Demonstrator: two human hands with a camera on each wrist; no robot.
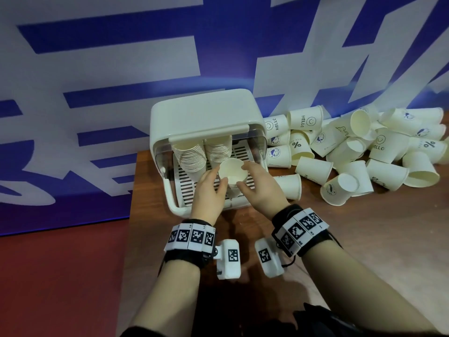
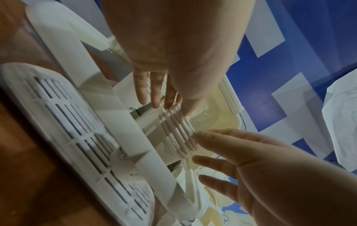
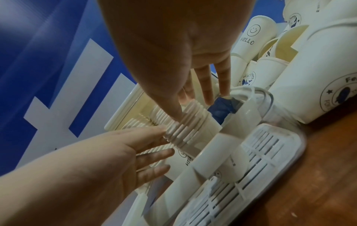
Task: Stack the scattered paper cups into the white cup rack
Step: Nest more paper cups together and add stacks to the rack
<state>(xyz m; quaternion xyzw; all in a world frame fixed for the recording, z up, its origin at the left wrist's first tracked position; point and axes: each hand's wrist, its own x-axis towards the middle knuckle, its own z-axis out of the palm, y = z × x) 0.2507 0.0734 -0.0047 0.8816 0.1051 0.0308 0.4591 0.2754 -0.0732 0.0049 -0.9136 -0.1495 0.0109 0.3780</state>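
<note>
I'm cupping the short cup stack [image 1: 232, 172] between both hands, left hand [image 1: 209, 190] and right hand [image 1: 261, 184], fingers straight, inside the rack [image 1: 170, 190]; loose cups [image 1: 359, 152] are crowding the table's [image 1: 340, 239] far edge.

A brown wooden worktop [image 1: 364, 239] stands against a white wall banner [image 1: 121, 69] printed with large blue strokes, with red floor [image 1: 60, 276] to its left.

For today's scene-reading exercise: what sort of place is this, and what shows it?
Probably a display or promotional stand, not a home: a large blue-and-white printed backdrop behind a brown wooden table, a pile of printed paper cups, and a white plastic cup rack.
</note>
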